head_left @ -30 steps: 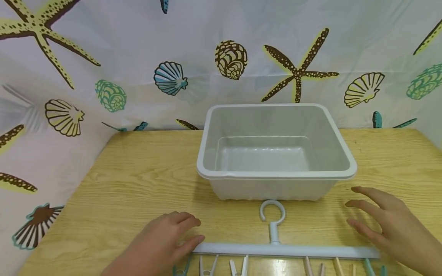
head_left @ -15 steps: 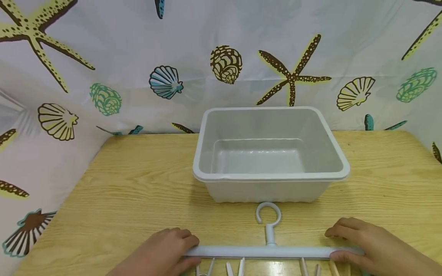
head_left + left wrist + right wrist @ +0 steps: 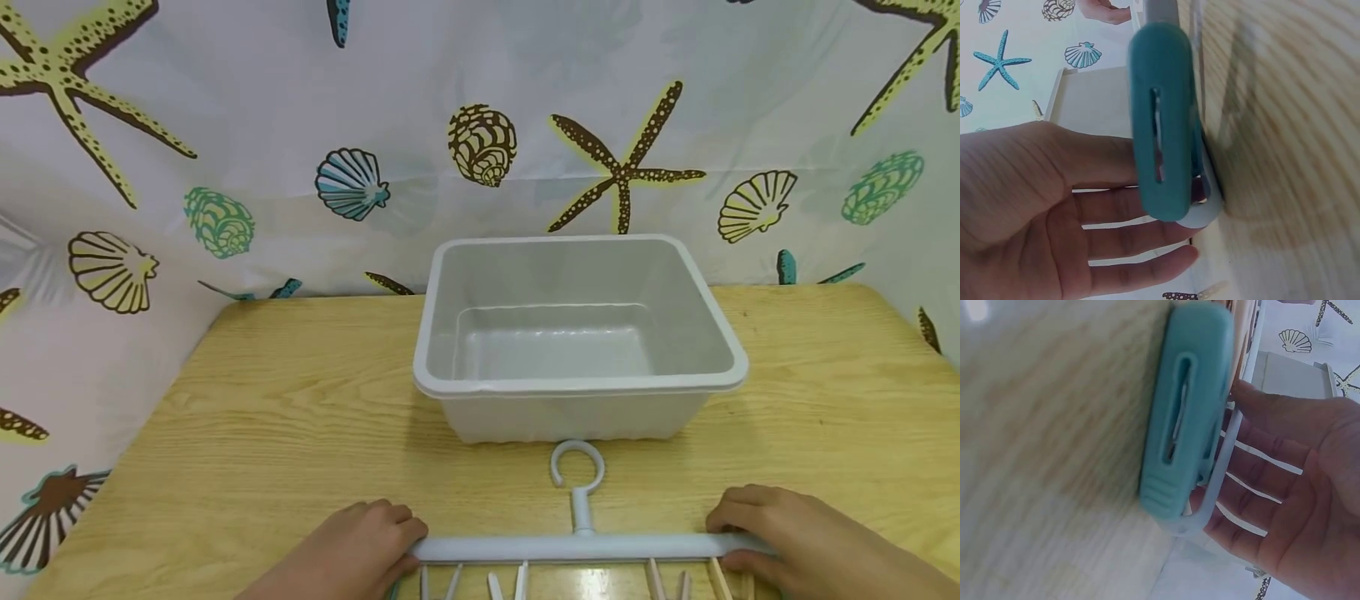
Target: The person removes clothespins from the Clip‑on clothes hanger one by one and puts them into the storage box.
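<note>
A pale grey-blue clip hanger (image 3: pixel 570 547) lies near the front of the table, its hook pointing toward the basin. My left hand (image 3: pixel 356 552) grips the left end of its bar, thumb on the near side and fingers behind. At the right end my right hand (image 3: pixel 787 533) holds the bar the same way. In the left wrist view a teal clothespin (image 3: pixel 1172 69) hangs at that end, close to the thumb. Another teal clothespin (image 3: pixel 1163 487) shows beside the right thumb in the right wrist view. White clothespins (image 3: pixel 521 581) and beige clothespins (image 3: pixel 656 579) are cut off by the bottom edge.
Behind the hanger stands a light grey plastic basin (image 3: pixel 581 417) with nothing in it. The wooden table (image 3: pixel 300 400) stretches out on both sides. A curtain (image 3: pixel 420 108) printed with shells and starfish hangs along the back and the sides.
My right hand, open and apart from the hanger at first, has come in and gripped its right end. My left hand has closed on the left end. The head view has shifted slightly.
</note>
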A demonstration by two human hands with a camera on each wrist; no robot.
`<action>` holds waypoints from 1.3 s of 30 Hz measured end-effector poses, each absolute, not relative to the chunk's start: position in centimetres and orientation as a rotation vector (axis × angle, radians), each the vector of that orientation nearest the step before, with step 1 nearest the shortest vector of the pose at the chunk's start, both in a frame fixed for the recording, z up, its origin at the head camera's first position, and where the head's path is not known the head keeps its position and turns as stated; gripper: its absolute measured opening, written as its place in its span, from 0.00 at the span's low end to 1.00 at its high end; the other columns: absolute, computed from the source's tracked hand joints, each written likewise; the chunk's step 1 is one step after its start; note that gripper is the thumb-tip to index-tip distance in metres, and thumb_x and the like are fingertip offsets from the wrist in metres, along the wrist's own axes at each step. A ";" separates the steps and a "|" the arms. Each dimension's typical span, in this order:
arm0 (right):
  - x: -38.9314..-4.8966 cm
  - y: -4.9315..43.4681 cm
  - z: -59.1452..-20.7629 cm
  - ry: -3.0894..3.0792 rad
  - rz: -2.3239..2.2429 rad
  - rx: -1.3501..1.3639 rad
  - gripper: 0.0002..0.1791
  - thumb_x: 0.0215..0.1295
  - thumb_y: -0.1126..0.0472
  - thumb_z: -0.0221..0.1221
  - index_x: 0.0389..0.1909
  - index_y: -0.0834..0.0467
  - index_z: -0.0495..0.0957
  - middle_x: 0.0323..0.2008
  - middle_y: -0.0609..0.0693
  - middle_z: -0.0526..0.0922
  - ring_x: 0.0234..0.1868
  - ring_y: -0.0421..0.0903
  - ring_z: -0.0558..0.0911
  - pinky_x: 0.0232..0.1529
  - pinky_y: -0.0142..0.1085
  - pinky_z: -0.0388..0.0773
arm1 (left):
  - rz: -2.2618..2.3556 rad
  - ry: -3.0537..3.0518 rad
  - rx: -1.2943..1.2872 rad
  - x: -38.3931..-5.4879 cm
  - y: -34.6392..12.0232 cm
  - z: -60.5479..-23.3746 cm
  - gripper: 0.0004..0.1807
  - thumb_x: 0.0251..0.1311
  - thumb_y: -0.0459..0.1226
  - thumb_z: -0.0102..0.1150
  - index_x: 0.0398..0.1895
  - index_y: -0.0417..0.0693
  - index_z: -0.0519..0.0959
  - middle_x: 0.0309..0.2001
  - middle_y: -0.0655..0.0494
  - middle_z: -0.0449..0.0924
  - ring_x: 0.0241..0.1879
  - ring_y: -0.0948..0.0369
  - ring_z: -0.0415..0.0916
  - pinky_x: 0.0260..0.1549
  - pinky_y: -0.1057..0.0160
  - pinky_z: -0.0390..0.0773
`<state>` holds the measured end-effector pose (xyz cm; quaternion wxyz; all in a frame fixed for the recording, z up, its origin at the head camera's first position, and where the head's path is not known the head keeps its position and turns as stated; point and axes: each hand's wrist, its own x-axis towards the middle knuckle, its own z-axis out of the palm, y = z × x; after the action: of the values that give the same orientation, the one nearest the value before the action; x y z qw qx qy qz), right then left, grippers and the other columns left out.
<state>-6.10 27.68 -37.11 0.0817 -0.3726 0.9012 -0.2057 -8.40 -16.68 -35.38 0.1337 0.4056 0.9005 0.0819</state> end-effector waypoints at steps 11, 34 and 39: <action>-6.1 27.9 -37.1 2.659 -0.610 -1.074 0.07 0.61 0.54 0.65 0.39 0.48 0.79 0.37 0.31 0.76 0.33 0.27 0.72 0.29 0.30 0.74 | 0.151 2.600 1.256 -8.3 -16.7 -35.4 0.07 0.60 0.39 0.65 0.33 0.46 0.78 0.28 0.62 0.73 0.27 0.69 0.69 0.27 0.67 0.74; -5.3 28.1 -36.2 2.656 -0.774 -1.204 0.10 0.62 0.59 0.64 0.40 0.47 0.73 0.34 0.31 0.74 0.30 0.26 0.70 0.25 0.24 0.70 | 0.178 2.639 1.435 -7.6 -17.3 -34.5 0.11 0.55 0.37 0.67 0.26 0.51 0.72 0.24 0.65 0.69 0.20 0.72 0.62 0.19 0.71 0.67; -5.2 28.1 -35.7 2.663 -0.857 -1.279 0.13 0.61 0.61 0.65 0.42 0.47 0.72 0.36 0.33 0.75 0.31 0.26 0.71 0.25 0.23 0.70 | 0.277 2.632 1.364 -7.5 -17.9 -33.3 0.08 0.56 0.34 0.66 0.31 0.50 0.74 0.30 0.63 0.74 0.23 0.74 0.64 0.22 0.72 0.69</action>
<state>-5.20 28.08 -35.74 0.0327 -0.4154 0.8653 -0.2785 -7.50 -17.88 -33.30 0.0819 0.4567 0.8810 0.0928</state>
